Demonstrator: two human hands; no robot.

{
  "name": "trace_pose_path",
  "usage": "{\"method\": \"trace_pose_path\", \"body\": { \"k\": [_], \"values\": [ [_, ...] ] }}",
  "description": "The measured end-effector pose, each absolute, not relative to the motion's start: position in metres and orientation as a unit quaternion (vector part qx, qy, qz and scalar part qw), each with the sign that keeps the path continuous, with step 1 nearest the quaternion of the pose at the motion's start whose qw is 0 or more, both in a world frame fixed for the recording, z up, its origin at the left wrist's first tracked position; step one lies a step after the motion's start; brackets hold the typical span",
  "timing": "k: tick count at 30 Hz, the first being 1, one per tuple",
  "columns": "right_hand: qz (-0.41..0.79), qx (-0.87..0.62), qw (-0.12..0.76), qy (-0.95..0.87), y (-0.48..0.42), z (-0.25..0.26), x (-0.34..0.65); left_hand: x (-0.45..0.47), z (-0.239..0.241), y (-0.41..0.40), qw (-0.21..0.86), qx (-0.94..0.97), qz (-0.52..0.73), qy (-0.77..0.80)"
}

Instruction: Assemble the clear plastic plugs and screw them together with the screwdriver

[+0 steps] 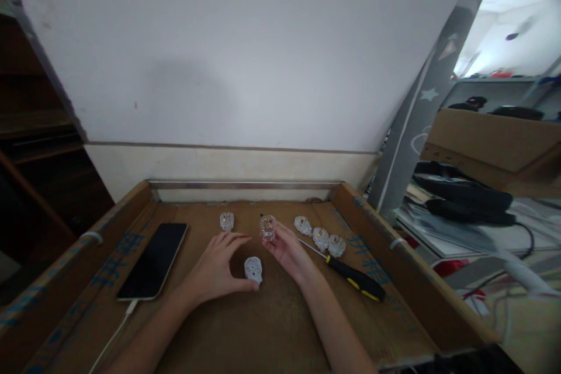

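Head view: right hand (290,254) fingers pinching clear plastic piece (267,229); left hand (215,269) fingers spread beside white piece (253,269), thumb contact unclear. Screwdriver (357,279) lies right.

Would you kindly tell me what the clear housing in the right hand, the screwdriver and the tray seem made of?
Clear housing in the right hand: likely glossy plastic, as brass-coloured parts show through.
Screwdriver: slim grey shaft, probably metal; thick black-and-yellow handle, perhaps plastic or rubber.
Tray: apparently matte brown cardboard, given its printed lettering.
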State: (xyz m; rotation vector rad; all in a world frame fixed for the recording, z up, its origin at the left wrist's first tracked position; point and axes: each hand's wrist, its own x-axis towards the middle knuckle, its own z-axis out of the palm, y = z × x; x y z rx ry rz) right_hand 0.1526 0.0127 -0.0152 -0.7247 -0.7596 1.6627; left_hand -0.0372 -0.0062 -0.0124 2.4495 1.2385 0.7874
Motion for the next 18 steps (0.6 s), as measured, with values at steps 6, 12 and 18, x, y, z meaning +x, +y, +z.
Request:
{"method": "trace_pose_path", "body": {
  "k": [6,12,18],
  "values": [
    [0.572,-0.389,0.587,-0.421,0.022,-0.028,0.149,-0.028,-0.016,-0.016,0.15,0.864,0.233,0.421],
    [0.381,-0.452,0.594,-0.546,0.015,-0.031,0.14,-0.026,-0.013,0.0,0.088,0.831,0.279,0.472],
    [0.287,-0.474,0.553,-0.623,0.007,-0.029,0.138,-0.017,-0.015,0.013,0.077,0.827,0.297,0.471]
  ]
}}
